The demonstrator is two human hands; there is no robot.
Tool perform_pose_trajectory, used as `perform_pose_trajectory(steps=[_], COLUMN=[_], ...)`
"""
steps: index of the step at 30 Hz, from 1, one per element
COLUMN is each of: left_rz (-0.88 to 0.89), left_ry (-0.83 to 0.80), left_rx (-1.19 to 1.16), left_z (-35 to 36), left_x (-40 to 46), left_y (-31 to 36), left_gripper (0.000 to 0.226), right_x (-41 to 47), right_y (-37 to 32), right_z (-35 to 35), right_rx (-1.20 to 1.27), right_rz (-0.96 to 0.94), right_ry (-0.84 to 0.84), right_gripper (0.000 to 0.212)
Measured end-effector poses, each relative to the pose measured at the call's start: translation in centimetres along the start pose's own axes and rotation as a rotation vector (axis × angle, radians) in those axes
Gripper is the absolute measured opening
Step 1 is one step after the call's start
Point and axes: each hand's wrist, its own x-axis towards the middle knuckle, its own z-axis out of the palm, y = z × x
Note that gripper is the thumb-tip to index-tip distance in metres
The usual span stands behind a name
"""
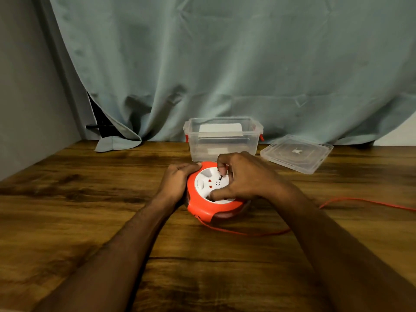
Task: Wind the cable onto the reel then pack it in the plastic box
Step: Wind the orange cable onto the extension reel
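From your head camera, the orange reel sits on the wooden counter, just before the open plastic box. Your left hand grips its rim; your right hand pinches something small on its white face. The cable trails right, and the lid lies beside the box.

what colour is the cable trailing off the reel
Red-orange, matching the reel's casing; the cable shows best in the head view.
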Motion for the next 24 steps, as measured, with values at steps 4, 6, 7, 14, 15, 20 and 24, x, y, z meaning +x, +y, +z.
perform_pose_trajectory(steps=[4, 6, 7, 14, 15, 20, 24], left_rz=[0.014, 0.007, 0.002, 0.002, 0.002, -0.004, 0.000], left_ry=[-0.002, -0.006, -0.008, 0.052, 0.055, 0.044, 0.043], left_rx=[0.011, 0.019, 0.020, -0.018, -0.017, -0.004, -0.017], left_z=[0.0, -0.1, -0.1, 0.0, 0.0, 0.2, 0.2], left_x=[0.1, 0.2, 0.2, 0.1, 0.1, -0.4, -0.6], left_y=[0.1, 0.0, 0.0, 0.2, 0.2, 0.6, 0.7], left_gripper=[0.018, 0.019, 0.019, 0.018, 0.018, 0.022, 0.025], right_x=[0.4, 0.5, 0.6, 0.4, 0.4, 0.4, 0.6], right_y=[-0.6, -0.8, -0.9, -0.3, -0.1, 1.0, 1.7], right_z=[1.3, 1.7, 1.9, 1.1, 0.7, -0.7, -1.0], right_rx=[0.052, 0.094, 0.100, 0.075, 0.088, 0.043, 0.138], right_rz=[0.062, 0.094, 0.093, -0.018, -0.039, -0.104, -0.128], right_ry=[0.062, 0.080, 0.085, 0.166, 0.160, -0.033, -0.079], right_gripper=[0.050, 0.046, 0.044, 0.035, 0.030, 0.046, 0.051])
